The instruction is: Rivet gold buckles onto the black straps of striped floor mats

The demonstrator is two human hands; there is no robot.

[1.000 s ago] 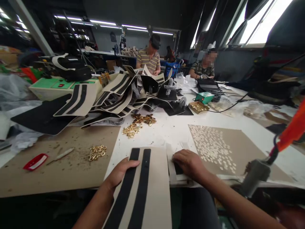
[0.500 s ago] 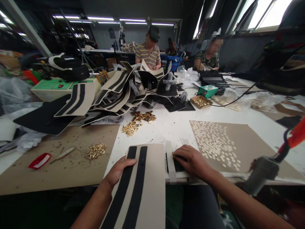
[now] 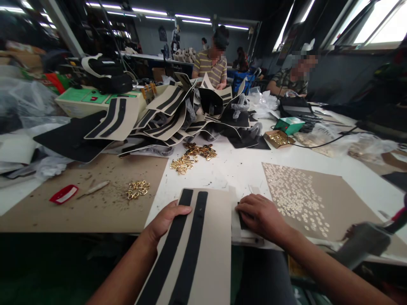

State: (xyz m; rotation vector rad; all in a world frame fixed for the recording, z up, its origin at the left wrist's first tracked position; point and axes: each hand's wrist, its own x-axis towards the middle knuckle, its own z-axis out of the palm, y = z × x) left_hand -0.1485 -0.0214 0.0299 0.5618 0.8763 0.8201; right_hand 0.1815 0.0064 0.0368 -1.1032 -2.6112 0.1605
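Observation:
A beige panel with two black stripes (image 3: 213, 237) hangs over the table's front edge. My left hand (image 3: 165, 218) grips its left side, the thumb lying on top across one stripe. To the right of the panel, my right hand (image 3: 262, 215) rests with bent fingers on a small black piece (image 3: 243, 222) at the table edge. Its fingertips are pressed together, and whatever they hold is hidden. A pale strip (image 3: 235, 216) lies between the panel and the black piece.
Striped panels (image 3: 171, 123) are heaped across the middle. Gold clasps (image 3: 181, 164) and gold rings (image 3: 137, 189) lie in front. Small washers (image 3: 294, 195) cover a brown board at right. A grey tool (image 3: 365, 243) stands near my right forearm. Two people sit across the table.
The view has shifted, so the scene sits further right. More of the black piece and strip is covered by the panel and my right hand. My left hand keeps its hold.

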